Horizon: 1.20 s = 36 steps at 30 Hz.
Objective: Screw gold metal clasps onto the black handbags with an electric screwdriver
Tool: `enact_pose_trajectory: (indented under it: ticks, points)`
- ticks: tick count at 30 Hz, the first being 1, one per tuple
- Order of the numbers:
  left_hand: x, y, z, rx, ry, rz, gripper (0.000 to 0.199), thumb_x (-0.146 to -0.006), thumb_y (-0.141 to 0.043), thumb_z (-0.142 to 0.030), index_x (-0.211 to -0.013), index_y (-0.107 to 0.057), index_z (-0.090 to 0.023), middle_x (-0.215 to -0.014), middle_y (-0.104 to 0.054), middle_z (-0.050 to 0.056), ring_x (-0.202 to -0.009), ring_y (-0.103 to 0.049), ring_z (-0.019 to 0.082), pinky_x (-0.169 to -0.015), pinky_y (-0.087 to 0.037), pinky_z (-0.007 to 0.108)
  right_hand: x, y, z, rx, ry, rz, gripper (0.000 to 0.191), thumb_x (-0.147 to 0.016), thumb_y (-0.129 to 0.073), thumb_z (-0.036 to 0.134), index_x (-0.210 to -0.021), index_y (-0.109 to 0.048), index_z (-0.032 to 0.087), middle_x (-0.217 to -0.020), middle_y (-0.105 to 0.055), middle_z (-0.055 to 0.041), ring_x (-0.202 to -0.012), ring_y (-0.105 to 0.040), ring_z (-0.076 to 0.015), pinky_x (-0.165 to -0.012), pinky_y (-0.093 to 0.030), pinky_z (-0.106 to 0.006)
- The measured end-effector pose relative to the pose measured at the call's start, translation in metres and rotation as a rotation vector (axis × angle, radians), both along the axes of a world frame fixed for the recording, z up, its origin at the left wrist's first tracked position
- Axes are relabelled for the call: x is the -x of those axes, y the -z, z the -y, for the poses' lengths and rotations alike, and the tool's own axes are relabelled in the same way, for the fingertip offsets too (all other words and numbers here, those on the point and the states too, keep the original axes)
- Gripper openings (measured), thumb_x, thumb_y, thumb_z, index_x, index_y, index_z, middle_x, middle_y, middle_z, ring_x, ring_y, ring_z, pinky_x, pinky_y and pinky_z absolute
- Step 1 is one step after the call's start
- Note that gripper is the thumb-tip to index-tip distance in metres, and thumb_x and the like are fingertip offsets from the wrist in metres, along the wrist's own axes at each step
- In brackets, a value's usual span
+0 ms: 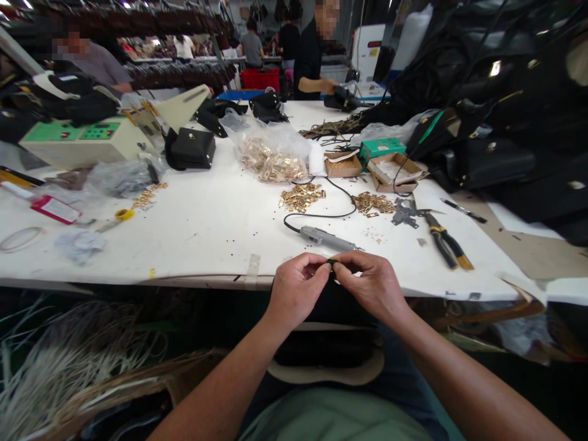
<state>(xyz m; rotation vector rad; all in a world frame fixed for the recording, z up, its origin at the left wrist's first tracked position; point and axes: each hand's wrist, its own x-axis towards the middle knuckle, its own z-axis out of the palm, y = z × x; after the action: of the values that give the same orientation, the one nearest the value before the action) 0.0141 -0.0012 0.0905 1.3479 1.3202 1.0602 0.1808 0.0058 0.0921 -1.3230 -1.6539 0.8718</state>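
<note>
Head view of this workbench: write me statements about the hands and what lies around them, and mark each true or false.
The left hand and right hand both pinch a small black item. True.
The yellow-and-black-handled pliers lie left of the corded hand tool. False: they lie to its right.
Loose brass fittings sit on the white table. True.
The green box sits inside the clear plastic bag. False: it sits apart from the bag, on the table.
Both hands wear gloves. False: both are bare.
</note>
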Motion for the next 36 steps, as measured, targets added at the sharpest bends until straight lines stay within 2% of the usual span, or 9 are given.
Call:
enact_pose_trajectory:
  ticks: [13, 26, 31, 33, 36]
  points:
    - [0.0, 0.0, 0.002, 0.063, -0.023, 0.034, 0.017, -0.081, -0.071, -0.03, -0.089, -0.076, -0.017, -0.082, -0.078, 0.005, -0.073, -0.071, 0.017, -0.07, -0.055, 0.025, -0.003, -0.002, 0.002, 0.122, -0.042, -0.061, 0.02, -0.085, -0.061, 0.024, -0.089, -0.081, 0.021, -0.077, -0.075, -0.0004, -0.07, -0.068, -0.0179, -0.063, -0.049, -0.026]
    - [-0.003, -0.005, 0.003, 0.06, -0.064, -0.031, 0.014, -0.079, -0.07, -0.03, -0.084, -0.075, -0.018, -0.079, -0.077, 0.003, -0.07, -0.07, 0.017, -0.068, -0.054, 0.025, 0.005, -0.001, 0.002, -0.03, 0.02, 0.023, 0.018, -0.082, -0.06, 0.019, -0.083, -0.079, 0.019, -0.076, -0.075, -0.0004, -0.068, -0.068, -0.0171, -0.065, -0.048, -0.026]
    - [-0.004, -0.001, 0.002, 0.055, -0.081, -0.052, 0.013, -0.078, -0.069, -0.029, -0.081, -0.073, -0.017, -0.075, -0.075, 0.003, -0.068, -0.068, 0.016, -0.067, -0.053, 0.025, 0.005, -0.001, 0.001, -0.07, 0.004, 0.057, 0.018, -0.081, -0.06, 0.018, -0.081, -0.078, 0.019, -0.074, -0.074, 0.0, -0.067, -0.067, -0.0165, -0.065, -0.048, -0.026]
    - [-0.004, 0.002, 0.001, 0.043, -0.087, -0.06, 0.013, -0.079, -0.068, -0.03, -0.08, -0.072, -0.017, -0.075, -0.075, 0.003, -0.067, -0.068, 0.016, -0.066, -0.053, 0.025, 0.004, 0.0, -0.001, -0.033, -0.016, 0.057, 0.019, -0.082, -0.06, 0.019, -0.083, -0.079, 0.019, -0.076, -0.075, -0.0001, -0.07, -0.067, -0.0169, -0.067, -0.048, -0.027]
    - [-0.005, 0.006, 0.001, 0.039, -0.079, -0.061, 0.015, -0.08, -0.067, -0.031, -0.08, -0.072, -0.017, -0.074, -0.075, 0.003, -0.066, -0.068, 0.016, -0.065, -0.053, 0.025, 0.002, 0.0, -0.003, 0.116, -0.063, 0.001, 0.019, -0.084, -0.061, 0.023, -0.085, -0.079, 0.02, -0.075, -0.074, 0.0001, -0.069, -0.066, -0.0173, -0.064, -0.047, -0.027]
